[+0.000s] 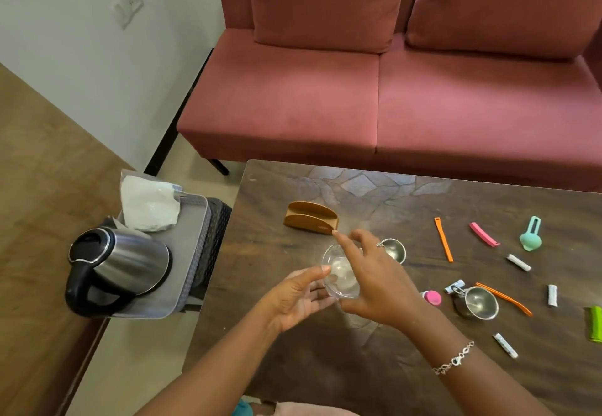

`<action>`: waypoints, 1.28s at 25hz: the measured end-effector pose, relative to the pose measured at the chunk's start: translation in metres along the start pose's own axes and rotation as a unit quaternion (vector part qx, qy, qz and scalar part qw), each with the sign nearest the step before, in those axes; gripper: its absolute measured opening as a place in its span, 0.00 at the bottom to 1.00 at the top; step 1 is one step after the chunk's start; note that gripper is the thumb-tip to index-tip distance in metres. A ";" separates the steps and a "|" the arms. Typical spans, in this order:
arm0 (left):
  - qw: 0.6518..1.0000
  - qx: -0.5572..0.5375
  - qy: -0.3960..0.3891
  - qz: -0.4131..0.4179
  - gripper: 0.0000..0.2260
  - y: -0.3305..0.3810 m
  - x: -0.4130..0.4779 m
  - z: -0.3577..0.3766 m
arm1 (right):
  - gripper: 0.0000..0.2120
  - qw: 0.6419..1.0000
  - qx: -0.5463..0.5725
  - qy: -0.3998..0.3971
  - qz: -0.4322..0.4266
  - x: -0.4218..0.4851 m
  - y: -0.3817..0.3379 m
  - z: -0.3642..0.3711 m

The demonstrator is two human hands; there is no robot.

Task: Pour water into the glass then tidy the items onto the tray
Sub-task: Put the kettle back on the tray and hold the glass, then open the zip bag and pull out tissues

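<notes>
Glass (340, 274) is hanging between both hands over the table (423, 194), toward its 9 o'clock side. Left hand (299, 298) is pinching the rim, thumb over, fingers under. Right hand (378, 288) is resting against its 3 o'clock side, fingers splayed, index straight. Glass is tilting, long axis 11-to-5, mouth toward 11.

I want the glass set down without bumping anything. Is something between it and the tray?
Nothing visible lies on the table between the held glass and the tray. On the tray itself, the kettle fills the near end and a white packet the far end.
</notes>
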State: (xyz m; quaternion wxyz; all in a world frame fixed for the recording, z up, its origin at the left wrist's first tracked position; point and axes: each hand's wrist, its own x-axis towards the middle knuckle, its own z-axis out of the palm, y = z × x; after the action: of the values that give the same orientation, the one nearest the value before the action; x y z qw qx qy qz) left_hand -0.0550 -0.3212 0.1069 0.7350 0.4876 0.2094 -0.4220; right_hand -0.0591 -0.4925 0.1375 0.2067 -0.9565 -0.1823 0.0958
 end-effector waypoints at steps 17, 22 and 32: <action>0.713 0.688 0.130 0.041 0.40 -0.026 0.054 -0.015 | 0.39 0.985 -0.064 -0.112 0.114 0.039 0.086 0.117; 0.691 0.711 0.116 0.054 0.40 -0.034 0.060 -0.014 | 0.40 0.978 -0.059 -0.135 0.148 0.038 0.094 0.129; 0.679 0.724 0.113 0.045 0.41 -0.044 0.065 -0.020 | 0.40 0.974 -0.089 -0.133 0.160 0.035 0.094 0.145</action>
State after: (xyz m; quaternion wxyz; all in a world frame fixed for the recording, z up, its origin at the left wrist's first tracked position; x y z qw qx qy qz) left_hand -0.0528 -0.3382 0.0274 0.1412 0.9204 -0.1031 -0.3498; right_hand -0.0353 -0.5068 -0.0368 0.0771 -0.9664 -0.0610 0.2374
